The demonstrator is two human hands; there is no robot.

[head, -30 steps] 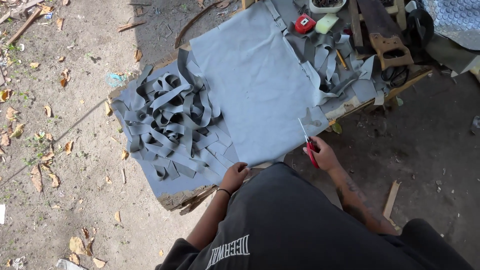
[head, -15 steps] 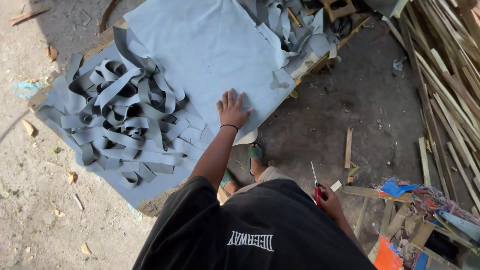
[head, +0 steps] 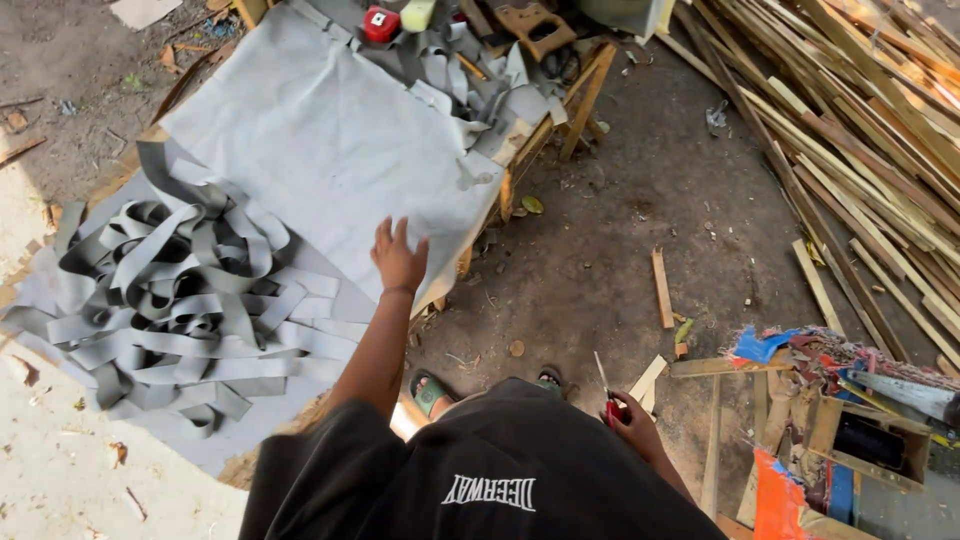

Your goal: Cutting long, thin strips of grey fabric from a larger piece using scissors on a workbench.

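So from my end: left hand [head: 399, 259] lies flat on the grey sheet [head: 330, 150], fingers spread, right at the desk's [head: 520, 150] near edge. Right hand [head: 632, 420] hangs off to the side, well away from the desk, fingers closed around the red-handled scissors [head: 606, 392], blades pointing up. The pile of cut grey strips [head: 170, 310] covers the desk's left end. I'd say the trick here is keeping that palm pressing the sheet taut so the edge doesn't slide, then bringing the scissors in square to the edge, clear of the strips.
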